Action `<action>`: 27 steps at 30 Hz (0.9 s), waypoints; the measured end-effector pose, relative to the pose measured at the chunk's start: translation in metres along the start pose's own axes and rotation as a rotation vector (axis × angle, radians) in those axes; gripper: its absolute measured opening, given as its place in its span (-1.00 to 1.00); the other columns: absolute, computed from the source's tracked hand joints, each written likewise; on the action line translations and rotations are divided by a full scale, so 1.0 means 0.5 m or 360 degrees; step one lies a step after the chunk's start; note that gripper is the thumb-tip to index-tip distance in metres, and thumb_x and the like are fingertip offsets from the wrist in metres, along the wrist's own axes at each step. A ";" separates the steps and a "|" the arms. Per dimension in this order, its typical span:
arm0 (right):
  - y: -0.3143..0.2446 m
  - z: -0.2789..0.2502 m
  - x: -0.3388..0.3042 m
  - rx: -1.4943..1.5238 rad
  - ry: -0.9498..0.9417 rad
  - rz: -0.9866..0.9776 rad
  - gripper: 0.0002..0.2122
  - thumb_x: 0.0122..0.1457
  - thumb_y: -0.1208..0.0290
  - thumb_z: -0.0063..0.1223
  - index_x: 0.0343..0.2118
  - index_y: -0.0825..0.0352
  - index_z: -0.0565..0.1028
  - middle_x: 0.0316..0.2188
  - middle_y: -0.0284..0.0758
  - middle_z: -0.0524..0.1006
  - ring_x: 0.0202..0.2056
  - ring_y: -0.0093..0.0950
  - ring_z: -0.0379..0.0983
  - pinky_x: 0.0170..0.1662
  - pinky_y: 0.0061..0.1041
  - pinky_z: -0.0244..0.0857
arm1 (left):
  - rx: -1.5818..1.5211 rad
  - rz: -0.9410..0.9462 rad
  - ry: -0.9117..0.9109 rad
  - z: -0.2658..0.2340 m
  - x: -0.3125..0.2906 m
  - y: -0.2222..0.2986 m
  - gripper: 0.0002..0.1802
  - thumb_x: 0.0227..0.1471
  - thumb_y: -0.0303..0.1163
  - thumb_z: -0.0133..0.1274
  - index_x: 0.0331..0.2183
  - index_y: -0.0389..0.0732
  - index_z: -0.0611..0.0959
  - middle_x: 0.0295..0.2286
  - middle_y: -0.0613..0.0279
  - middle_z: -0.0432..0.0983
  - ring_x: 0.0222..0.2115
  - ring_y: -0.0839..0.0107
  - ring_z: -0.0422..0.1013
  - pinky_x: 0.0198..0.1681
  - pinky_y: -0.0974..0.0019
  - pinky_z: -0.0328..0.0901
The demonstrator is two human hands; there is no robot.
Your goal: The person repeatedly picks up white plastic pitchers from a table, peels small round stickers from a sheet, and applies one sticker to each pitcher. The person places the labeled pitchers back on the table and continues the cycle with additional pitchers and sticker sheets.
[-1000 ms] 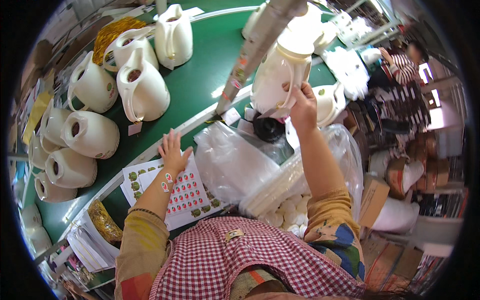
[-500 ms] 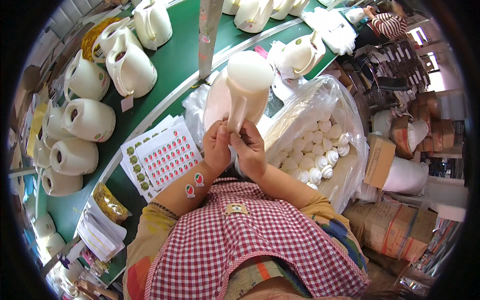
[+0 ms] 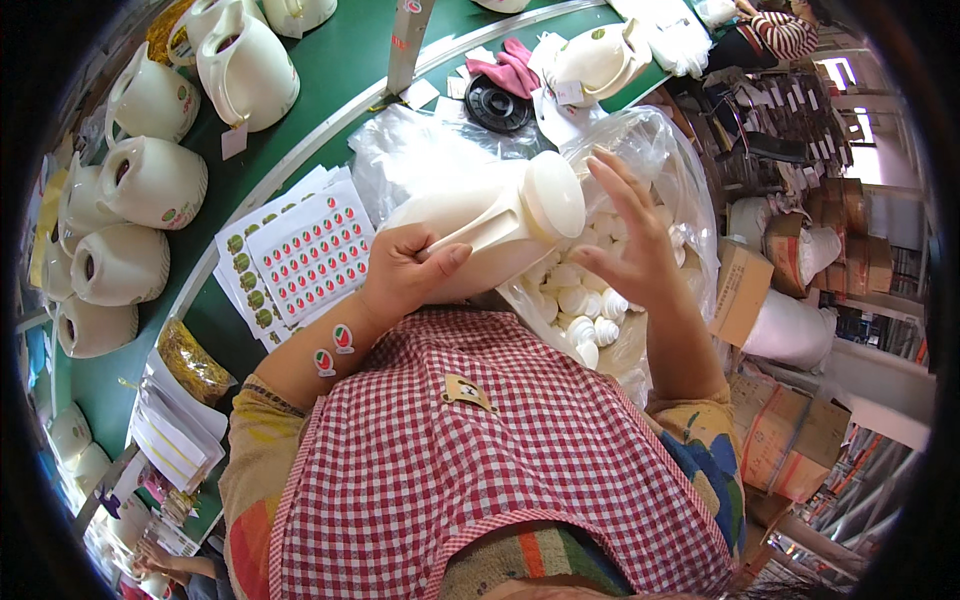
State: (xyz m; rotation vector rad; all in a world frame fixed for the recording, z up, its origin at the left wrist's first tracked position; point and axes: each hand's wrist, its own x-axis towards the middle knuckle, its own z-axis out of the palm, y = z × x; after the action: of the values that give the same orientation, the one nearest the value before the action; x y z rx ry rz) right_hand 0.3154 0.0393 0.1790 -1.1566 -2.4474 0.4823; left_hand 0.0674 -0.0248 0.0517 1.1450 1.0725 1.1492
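A cream-coloured jug (image 3: pixel 478 272) lies tilted in front of my apron, its round, pale top (image 3: pixel 556 196) pointing to the right. Wrapped around its long handle (image 3: pixel 492 232), my left hand (image 3: pixel 410 265) holds it, thumb on top. My right hand (image 3: pixel 637 235) is apart from the jug, just right of its top, with fingers spread and nothing in them. Beneath that hand, a clear plastic bag (image 3: pixel 690 170) in a carton contains several cream, ridged lids (image 3: pixel 580 330). Two small red-and-green stickers (image 3: pixel 333 350) are stuck to my left forearm.
Sticker sheets (image 3: pixel 315 255) lie on the green bench at left. Several finished-looking jugs (image 3: pixel 250 75) stand beyond a white rail (image 3: pixel 320 135). A black round part (image 3: pixel 498 104) and a pink cloth (image 3: pixel 510 68) are at the back. Cardboard boxes (image 3: pixel 790 440) stack at right; a co-worker (image 3: pixel 775 38) is far right.
The jug has turned from upright to lying tilted, its top swinging right and nearer. My right hand has let go of the handle and moved right, opening; my left hand keeps its hold.
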 end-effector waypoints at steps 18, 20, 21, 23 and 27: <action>0.098 0.073 -0.006 -0.0120 -0.0441 0.0435 -0.27 0.00 -0.26 -0.16 0.08 0.27 0.27 -0.08 -0.06 0.40 -0.09 -0.17 0.37 -0.03 -0.32 0.22 | 0.0110 0.0010 -0.0128 0.027 -0.028 0.021 -0.67 -0.10 -0.31 0.19 -0.69 -0.30 0.50 -0.74 0.39 0.31 -0.68 0.67 0.17 -0.66 0.51 0.06; 0.121 0.083 -0.004 0.0042 -0.0025 0.0020 -0.33 0.08 -0.23 -0.27 0.06 0.28 0.30 -0.18 -0.07 0.47 -0.11 -0.15 0.36 0.00 -0.29 0.16 | 0.0071 0.0004 -0.0127 0.021 -0.024 0.027 -0.66 -0.10 -0.30 0.19 -0.69 -0.30 0.50 -0.73 0.40 0.31 -0.68 0.67 0.17 -0.66 0.51 0.07; 0.111 0.080 0.002 0.0051 -0.0134 0.0171 -0.34 0.10 -0.21 -0.28 0.06 0.30 0.30 -0.21 -0.09 0.48 -0.12 -0.16 0.37 -0.01 -0.29 0.16 | 0.0081 -0.0011 -0.0094 0.019 -0.025 0.020 -0.67 -0.08 -0.31 0.17 -0.70 -0.28 0.48 -0.74 0.42 0.30 -0.68 0.68 0.16 -0.66 0.51 0.05; 0.087 0.067 0.009 0.0068 -0.0342 0.0489 -0.36 0.13 -0.16 -0.29 0.05 0.34 0.29 -0.25 -0.11 0.51 -0.14 -0.18 0.37 -0.02 -0.30 0.16 | 0.0104 -0.0045 -0.0050 0.015 -0.023 0.007 -0.66 -0.04 -0.34 0.13 -0.72 -0.23 0.45 -0.74 0.48 0.27 -0.68 0.70 0.14 -0.66 0.52 0.03; 0.112 0.083 0.006 0.0248 -0.0133 0.0455 -0.39 0.17 -0.10 -0.27 0.02 0.42 0.32 -0.28 -0.19 0.53 -0.19 -0.28 0.40 -0.05 -0.35 0.17 | 0.0122 -0.0087 0.0060 0.014 -0.013 0.009 -0.63 -0.04 -0.26 0.14 -0.70 -0.27 0.49 -0.75 0.44 0.28 -0.70 0.69 0.14 -0.69 0.51 0.04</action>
State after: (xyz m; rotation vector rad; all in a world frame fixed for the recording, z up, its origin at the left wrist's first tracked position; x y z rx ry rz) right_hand 0.3303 0.0695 0.1176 -1.4508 -2.2726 0.8049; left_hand 0.0732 -0.0317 0.0574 1.1507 1.1788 1.0989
